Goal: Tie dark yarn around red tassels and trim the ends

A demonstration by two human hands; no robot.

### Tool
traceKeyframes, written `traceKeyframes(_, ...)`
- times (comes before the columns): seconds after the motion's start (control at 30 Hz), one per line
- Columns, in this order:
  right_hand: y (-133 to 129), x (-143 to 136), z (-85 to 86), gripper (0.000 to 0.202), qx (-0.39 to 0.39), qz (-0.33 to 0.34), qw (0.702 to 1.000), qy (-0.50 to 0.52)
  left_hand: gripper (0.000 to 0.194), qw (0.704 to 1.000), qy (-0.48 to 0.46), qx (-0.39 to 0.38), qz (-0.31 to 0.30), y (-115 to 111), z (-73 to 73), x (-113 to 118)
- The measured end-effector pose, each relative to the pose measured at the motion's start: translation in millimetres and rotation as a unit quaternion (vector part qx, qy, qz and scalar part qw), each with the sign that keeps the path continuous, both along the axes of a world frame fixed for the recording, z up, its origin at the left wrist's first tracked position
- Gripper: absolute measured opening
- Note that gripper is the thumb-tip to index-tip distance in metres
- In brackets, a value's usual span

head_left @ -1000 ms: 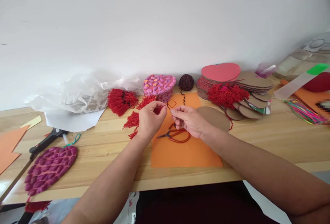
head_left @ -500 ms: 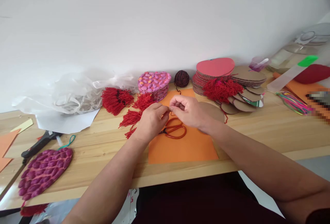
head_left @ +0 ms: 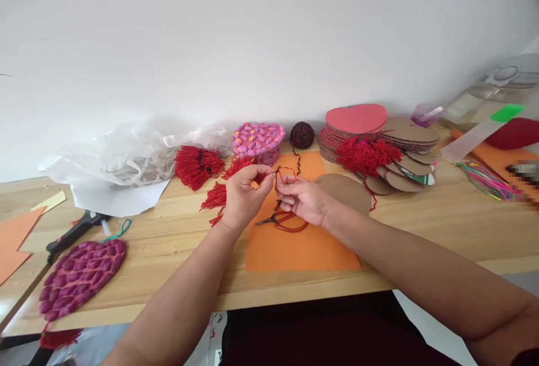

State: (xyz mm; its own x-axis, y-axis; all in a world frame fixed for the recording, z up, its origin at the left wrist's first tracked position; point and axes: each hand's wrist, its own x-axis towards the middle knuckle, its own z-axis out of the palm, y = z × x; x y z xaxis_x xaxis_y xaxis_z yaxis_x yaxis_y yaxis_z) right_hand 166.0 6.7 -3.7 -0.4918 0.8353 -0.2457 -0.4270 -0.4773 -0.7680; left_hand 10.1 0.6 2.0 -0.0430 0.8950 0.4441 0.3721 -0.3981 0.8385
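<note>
Between my hands runs a thin strand of red and dark yarn. My left hand pinches it between thumb and forefinger. My right hand is closed on the same yarn, which forms a small loop above its fingers. Below the hands lie scissors with red handles, on a sheet of orange paper. Behind them sits a dark yarn ball with a strand trailing forward. Beside my right wrist is a brown cardboard piece, partly covered by the hand.
Red tassels lie left of my hands, near a stack of pink-beaded hearts. At right are stacked red cardboard hearts and a red yarn bundle. A purple heart and a glue gun lie at left.
My hands have turned, and the right fingers have opened up somewhat from the left ones. A red loop of yarn now shows between them, and more of the scissors is visible.
</note>
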Motion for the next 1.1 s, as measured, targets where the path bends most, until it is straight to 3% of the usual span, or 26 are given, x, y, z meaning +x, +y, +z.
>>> traceKeyframes(0.07,-3.5,-2.3,-0.3,0.03,-0.007,-0.016,1.0,-0.002,0.009,0.998,0.054,0.019,0.041,0.8,1.4,-1.3)
traceKeyframes(0.2,-5.3,-2.3,-1.4,0.03,0.022,-0.039,0.999,-0.027,0.011,0.994,0.089,0.02,0.059,0.8,3.2,-1.2)
traceKeyframes(0.37,-5.4,-2.4,-6.0,0.022,0.133,-0.067,0.978,-0.146,0.01,0.99,0.123,0.028,0.067,2.3,-1.1,-1.7)
traceKeyframes(0.43,-6.8,-0.7,-5.1,0.017,0.231,-0.081,0.94,-0.236,0.011,0.986,0.152,0.039,0.062,3.8,-4.0,-2.7)
traceKeyframes(0.53,-8.2,6.7,2.2,0.015,0.397,-0.099,0.845,-0.343,0.014,0.978,0.197,0.057,0.025,5.0,-6.9,-4.0)
traceKeyframes(0.6,-5.9,13.9,8.5,0.014,0.466,-0.111,0.794,-0.374,0.016,0.974,0.216,0.065,-0.019,4.2,-6.7,-3.9)
traceKeyframes(0.67,0.3,21.1,13.0,0.013,0.489,-0.116,0.78,-0.372,0.016,0.973,0.21,0.06,-0.068,2.2,-4.8,-2.8)
traceKeyframes(0.73,8.7,26.1,14.2,0.011,0.469,-0.108,0.812,-0.331,0.013,0.98,0.166,0.032,-0.109,-0.4,-2.1,-0.5)
traceKeyframes(0.83,18.2,26.3,10.1,0.013,0.377,-0.094,0.894,-0.225,0.008,0.988,0.006,-0.053,-0.146,-3.8,1.5,5.1)
traceKeyframes(0.93,17.4,17.2,3.1,0.025,0.251,-0.086,0.956,-0.125,0.02,0.965,-0.162,-0.111,-0.171,-5.7,2.8,11.6)
traceKeyframes(1.0,11.9,8.7,-0.8,0.031,0.177,-0.092,0.977,-0.075,0.025,0.956,-0.213,-0.113,-0.165,-5.4,1.9,14.9)
traceKeyframes(1.1,2.0,-2.4,-3.1,0.031,0.116,-0.13,0.984,-0.045,0.023,0.962,-0.231,-0.093,-0.116,-3.4,-2.2,16.7)
